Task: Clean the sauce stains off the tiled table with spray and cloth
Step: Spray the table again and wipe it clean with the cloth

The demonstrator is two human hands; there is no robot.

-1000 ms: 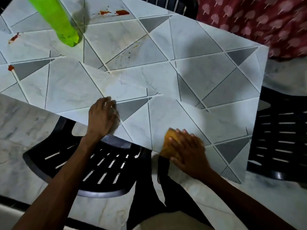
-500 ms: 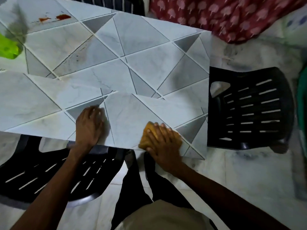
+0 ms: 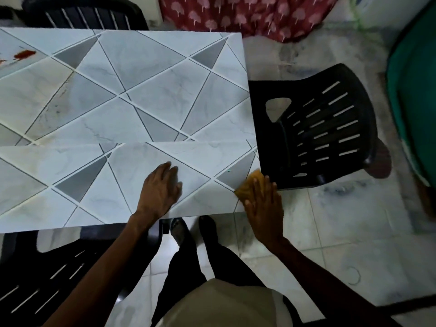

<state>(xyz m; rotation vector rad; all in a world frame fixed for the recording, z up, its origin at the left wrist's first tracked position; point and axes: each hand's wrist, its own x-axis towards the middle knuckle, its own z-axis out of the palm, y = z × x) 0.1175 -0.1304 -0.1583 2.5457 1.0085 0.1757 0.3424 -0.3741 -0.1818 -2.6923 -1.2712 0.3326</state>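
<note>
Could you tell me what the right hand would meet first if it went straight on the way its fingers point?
Probably the black plastic chair: the right hand, flat on the yellow cloth at the tiled table's corner, points at its near edge. The chair may sit lower, so contact is uncertain.

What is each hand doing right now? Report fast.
Left hand: open, flat on the table, holding nothing.
Right hand: open, straight fingers pressing the cloth onto the table's corner.
</note>
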